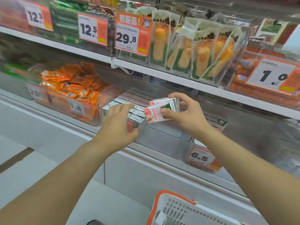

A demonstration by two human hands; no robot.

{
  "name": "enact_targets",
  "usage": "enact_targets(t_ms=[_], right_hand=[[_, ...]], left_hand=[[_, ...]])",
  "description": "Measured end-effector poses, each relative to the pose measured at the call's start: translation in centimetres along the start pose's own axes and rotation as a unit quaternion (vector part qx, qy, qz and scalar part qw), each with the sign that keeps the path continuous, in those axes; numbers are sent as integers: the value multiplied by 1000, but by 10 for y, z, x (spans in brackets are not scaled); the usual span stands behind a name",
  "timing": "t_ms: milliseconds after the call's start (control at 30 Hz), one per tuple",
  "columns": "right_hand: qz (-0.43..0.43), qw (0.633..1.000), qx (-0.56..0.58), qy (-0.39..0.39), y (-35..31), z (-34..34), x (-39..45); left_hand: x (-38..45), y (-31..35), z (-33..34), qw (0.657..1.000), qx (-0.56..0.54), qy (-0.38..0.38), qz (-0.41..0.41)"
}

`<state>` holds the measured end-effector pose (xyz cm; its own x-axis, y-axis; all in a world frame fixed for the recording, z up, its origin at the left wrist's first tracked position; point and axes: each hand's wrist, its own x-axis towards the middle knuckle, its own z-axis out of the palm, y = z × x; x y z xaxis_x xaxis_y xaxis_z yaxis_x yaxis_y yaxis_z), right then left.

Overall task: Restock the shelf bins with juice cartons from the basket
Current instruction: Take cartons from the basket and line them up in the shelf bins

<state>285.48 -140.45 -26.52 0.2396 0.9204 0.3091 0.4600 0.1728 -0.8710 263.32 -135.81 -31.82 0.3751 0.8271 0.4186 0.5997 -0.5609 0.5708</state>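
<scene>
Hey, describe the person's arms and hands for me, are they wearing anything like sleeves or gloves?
Both forearms are bare up to the frame edge, with no sleeves in view. The left hand and right hand wear no gloves; no watch, bracelet or rings show, though the picture is slightly blurred.

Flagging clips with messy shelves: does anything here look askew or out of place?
Mostly tidy. One oddity: a lone green-topped carton stands apart to the right of the clear bin, away from the rows inside. The right hand holds two juice cartons tilted above the bin.

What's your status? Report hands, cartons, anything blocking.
Right hand grips two juice cartons over clear bin. Left hand open at bin front. Nothing blocking.
</scene>
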Motion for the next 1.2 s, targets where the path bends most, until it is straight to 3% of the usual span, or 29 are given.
enact_targets(t_ms=[133, 300, 433, 567, 767, 900, 1067, 1200], right_hand=[[-12, 962, -273, -22, 14, 7, 56], [46, 905, -407, -111, 51, 31, 117], [82, 909, -394, -111, 84, 46, 141], [106, 938, -329, -19, 102, 60, 141], [180, 936, -299, 55, 113, 64, 131], [166, 947, -261, 89, 115, 64, 128], [171, 920, -352, 15, 81, 61, 120], [36, 951, -303, 48, 33, 34, 79]], left_hand=[[10, -8, 23, 997, 13, 58, 52], [20, -8, 40, 994, 53, 89, 43], [20, -12, 51, 992, 101, 79, -4], [23, -19, 55, 991, 90, 98, -10], [24, -19, 56, 992, 70, 106, -13], [22, -18, 57, 993, 68, 97, -16], [25, -16, 58, 993, 66, 92, -30], [25, -8, 54, 994, 82, 54, -52]])
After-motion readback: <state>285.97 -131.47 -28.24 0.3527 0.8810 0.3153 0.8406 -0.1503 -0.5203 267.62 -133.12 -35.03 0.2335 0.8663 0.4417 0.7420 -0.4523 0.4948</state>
